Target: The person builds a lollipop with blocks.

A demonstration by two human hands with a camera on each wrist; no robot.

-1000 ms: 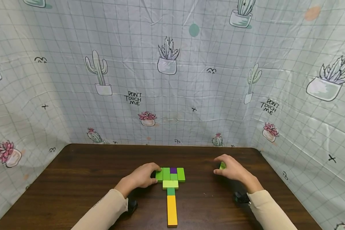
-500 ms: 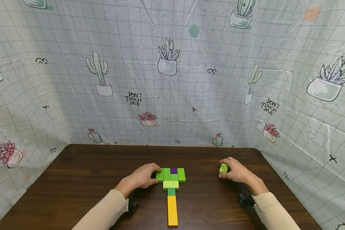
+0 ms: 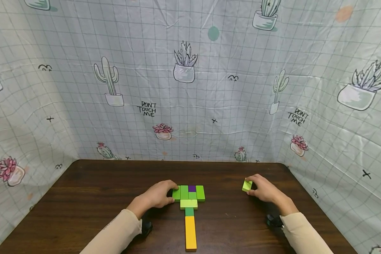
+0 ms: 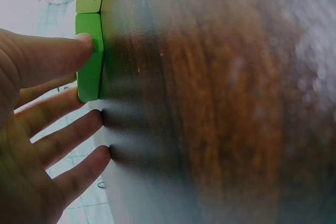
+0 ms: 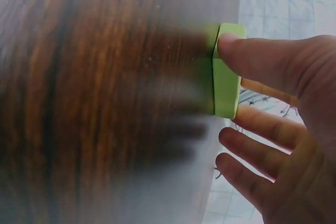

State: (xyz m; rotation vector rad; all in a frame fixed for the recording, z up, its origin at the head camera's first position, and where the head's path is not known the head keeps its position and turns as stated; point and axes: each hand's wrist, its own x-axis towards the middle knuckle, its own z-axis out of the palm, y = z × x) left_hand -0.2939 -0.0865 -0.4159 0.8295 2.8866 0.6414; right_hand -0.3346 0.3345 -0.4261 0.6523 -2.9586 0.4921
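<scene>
In the head view my left hand (image 3: 155,194) pinches the leftmost green block (image 3: 176,194) of a flat arrangement, thumb on its near end and fingers at its far end. The left wrist view shows that thumb (image 4: 58,56) against the green side. Off to the right, my right hand (image 3: 262,190) holds a lime-green block (image 3: 247,186) between thumb and fingers, low at the tabletop. In the right wrist view this lime-green block (image 5: 227,85) casts a green reflection on the wood, and the other fingers are spread loosely.
Beside the left hand's block lie more green blocks (image 3: 200,193) and a small purple block (image 3: 192,188). Below them run a pale green block (image 3: 188,203), a small dark green block (image 3: 189,211) and yellow blocks (image 3: 190,233). A cactus-print curtain (image 3: 190,106) borders the dark wooden table (image 3: 114,176).
My right hand has moved slightly right and toward me, and its lime-green block, mostly hidden before, has turned and shows more of its top. My left hand stays put.
</scene>
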